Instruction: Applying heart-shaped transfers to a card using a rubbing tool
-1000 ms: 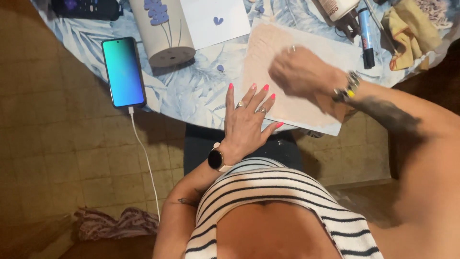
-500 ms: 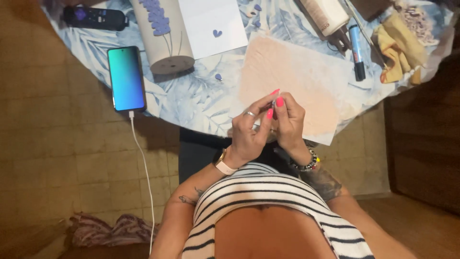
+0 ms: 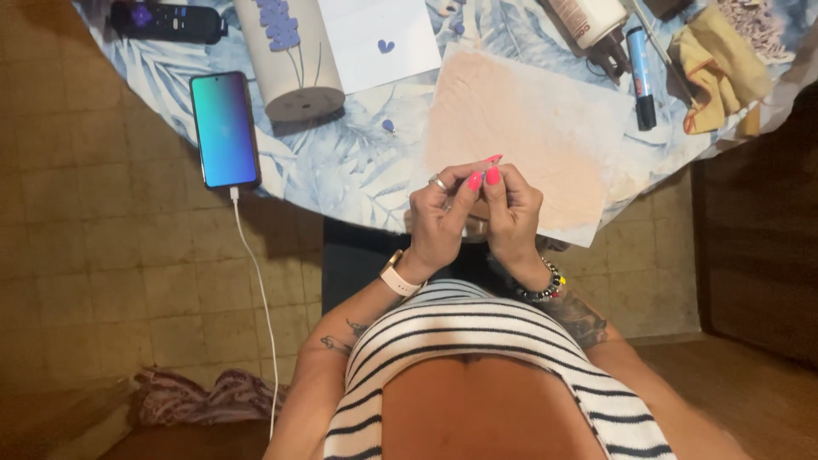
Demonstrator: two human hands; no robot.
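Note:
My left hand [image 3: 441, 217], with a ring and a pale wrist watch, and my right hand [image 3: 514, 213], with a beaded bracelet, are pressed together over the table's near edge. Their fingertips with pink nails meet in a pinch. What lies between them is too small or too hidden to make out. Just beyond the hands lies a pale pink sheet of paper [image 3: 528, 119] on the blue leaf-patterned tablecloth [image 3: 341, 166]. A small purple heart shape [image 3: 388, 126] sits on the cloth to the left of the sheet.
A lit phone [image 3: 224, 128] lies at the table's left edge, its white cable [image 3: 256, 290] hanging to the floor. A white cylinder with purple flowers [image 3: 290, 60], a white card [image 3: 375, 38], a black remote [image 3: 166, 21], a blue marker [image 3: 641, 77] and a yellow cloth [image 3: 720, 68] lie farther back.
My left hand lifted off the pink sheet and my right hand drew back from it. Both came together at the table edge, fingertips pinched.

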